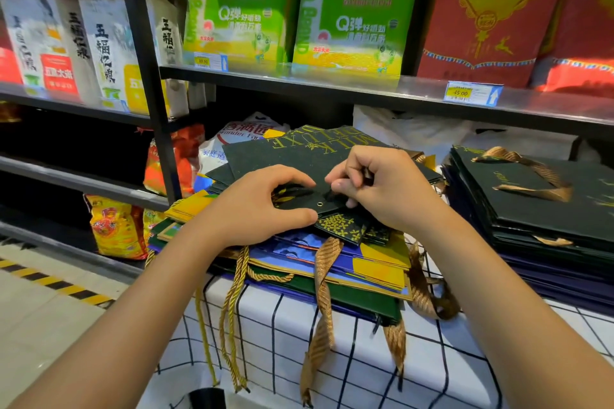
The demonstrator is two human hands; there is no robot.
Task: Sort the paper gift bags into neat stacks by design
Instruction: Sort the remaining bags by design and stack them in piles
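A dark green gift bag (289, 153) with gold lettering lies flat on top of a mixed pile of blue, yellow and green bags (372, 262). My left hand (259, 206) grips its near edge, thumb under and fingers curled over the top. My right hand (382, 186) pinches the same edge close to a metal eyelet (319, 204). Gold ribbon handles (324, 295) and twisted cord handles (232, 315) hang off the pile's front. A neat stack of dark green bags (538, 209) lies to the right, over navy ones.
The bags lie on a white cloth with a black grid (285, 352). A shelf edge (332, 83) with rice boxes runs just above the pile. Sacks (116, 229) fill the lower left shelves. Floor with a yellow-black stripe (56, 285) lies at left.
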